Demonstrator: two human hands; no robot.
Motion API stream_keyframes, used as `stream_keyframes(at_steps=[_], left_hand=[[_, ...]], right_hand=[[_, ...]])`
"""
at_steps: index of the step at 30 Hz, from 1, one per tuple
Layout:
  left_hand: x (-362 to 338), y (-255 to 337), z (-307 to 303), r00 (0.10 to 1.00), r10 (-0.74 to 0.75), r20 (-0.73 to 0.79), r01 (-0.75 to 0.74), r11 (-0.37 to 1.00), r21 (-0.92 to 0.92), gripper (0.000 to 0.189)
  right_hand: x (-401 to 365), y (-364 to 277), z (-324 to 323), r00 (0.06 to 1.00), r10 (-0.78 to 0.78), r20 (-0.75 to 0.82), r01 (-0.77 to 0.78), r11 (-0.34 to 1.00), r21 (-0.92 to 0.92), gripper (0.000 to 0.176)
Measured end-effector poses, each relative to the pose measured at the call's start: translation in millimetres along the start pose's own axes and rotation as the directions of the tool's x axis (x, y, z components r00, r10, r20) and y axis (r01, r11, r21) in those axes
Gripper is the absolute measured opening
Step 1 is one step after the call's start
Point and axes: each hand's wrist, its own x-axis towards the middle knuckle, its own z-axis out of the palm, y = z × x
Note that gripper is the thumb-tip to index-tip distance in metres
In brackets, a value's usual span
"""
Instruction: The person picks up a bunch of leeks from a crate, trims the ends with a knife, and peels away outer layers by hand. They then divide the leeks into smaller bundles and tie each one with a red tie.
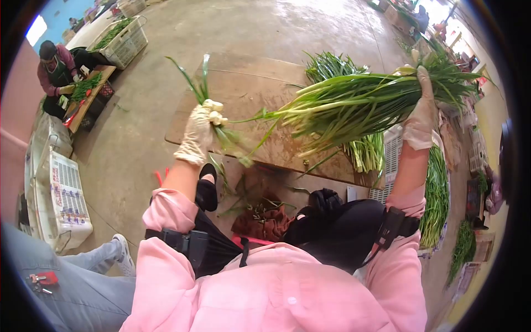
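Note:
My left hand (198, 131), in a pale glove, is closed around a few loose green stalks (203, 83) above the left side of a wooden board (243, 72). Some blurred stalks hang below its fingers. My right hand (421, 113), also gloved, grips a big bunch of garlic chives (354, 105) held sideways over the board's right side. The bunch's long leaves and pale ends reach left toward my other hand. Beneath it, another pile of chives (368, 152) lies at the board's right edge, and more chives (332, 65) lie behind.
A white crate with chives (435, 193) stands to my right. Dark reddish cloth (263, 221) and scraps lie below the board. A white crate (66, 193) stands at left, beside a standing person's jeans (83, 288). Farther off, a person (55, 72) sits at a low table.

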Motion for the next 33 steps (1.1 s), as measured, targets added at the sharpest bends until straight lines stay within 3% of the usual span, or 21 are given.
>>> stream_keyframes(at_steps=[3, 8, 12, 14, 15, 18, 19, 21, 22, 23, 25, 27, 29, 30, 32, 33], left_hand=[[-8, 10, -16, 0.994, -0.091, -0.057, 0.093, 0.995, 0.039, 0.025], [-16, 10, -7, 0.988, -0.156, 0.015, 0.156, 0.988, 0.002, 0.023], [-17, 4, -1, 0.978, -0.189, 0.091, 0.200, 0.971, -0.131, 0.024], [-21, 1, 12, 0.977, -0.186, 0.102, 0.202, 0.964, -0.175, 0.025], [-19, -1, 11, 0.968, -0.151, 0.202, 0.188, 0.966, -0.177, 0.026], [-21, 1, 25, 0.953, -0.112, 0.282, 0.186, 0.950, -0.252, 0.028], [-21, 3, 28, 0.941, -0.126, 0.313, 0.219, 0.935, -0.280, 0.027], [-24, 6, 34, 0.923, -0.139, 0.359, 0.231, 0.946, -0.227, 0.027], [-24, 5, 37, 0.911, -0.147, 0.385, 0.239, 0.950, -0.203, 0.027], [-23, 3, 37, 0.888, -0.204, 0.413, 0.293, 0.942, -0.163, 0.029], [-29, 6, 41, 0.823, -0.410, 0.393, 0.407, 0.908, 0.096, 0.027], [-37, 2, 45, 0.704, -0.582, 0.407, 0.441, 0.807, 0.392, 0.026], [-48, 2, 58, 0.532, -0.746, 0.400, 0.295, 0.606, 0.739, 0.026], [-58, -4, 59, 0.484, -0.782, 0.394, 0.250, 0.555, 0.794, 0.035], [-67, -7, 68, 0.349, -0.929, 0.123, 0.146, 0.183, 0.972, 0.046], [-69, 1, 80, 0.470, -0.881, 0.055, -0.069, 0.025, 0.997, 0.065]], right_hand=[[9, -17, -10, 0.996, -0.026, -0.090, 0.021, 0.998, -0.063, 0.022], [21, -25, -9, 0.971, -0.079, -0.224, 0.043, 0.986, -0.160, 0.026], [35, -22, -28, 0.989, -0.100, -0.114, 0.092, 0.993, -0.071, 0.031], [36, -22, -31, 0.982, -0.075, -0.175, 0.057, 0.993, -0.105, 0.032], [36, -22, -32, 0.976, -0.063, -0.206, 0.038, 0.992, -0.121, 0.033], [30, -25, -36, 0.997, -0.063, -0.036, 0.059, 0.992, -0.112, 0.032], [29, -24, -35, 0.995, -0.056, -0.086, 0.046, 0.993, -0.109, 0.032], [27, -24, -31, 0.981, -0.047, -0.187, 0.028, 0.994, -0.106, 0.031], [28, -25, -34, 0.989, -0.048, -0.141, 0.035, 0.995, -0.093, 0.030], [28, -25, -40, 0.994, -0.049, -0.095, 0.042, 0.996, -0.081, 0.030], [30, -28, -44, 0.995, -0.068, -0.076, 0.062, 0.995, -0.075, 0.030], [32, -31, -45, 0.987, -0.093, -0.130, 0.082, 0.993, -0.089, 0.030], [27, -36, -42, 0.994, -0.072, -0.086, 0.066, 0.996, -0.066, 0.031], [24, -40, -40, 0.996, -0.062, -0.066, 0.058, 0.997, -0.055, 0.031], [19, -45, -37, 0.994, -0.049, -0.102, 0.040, 0.995, -0.096, 0.031], [16, -47, -36, 0.991, -0.042, -0.123, 0.027, 0.993, -0.117, 0.030]])
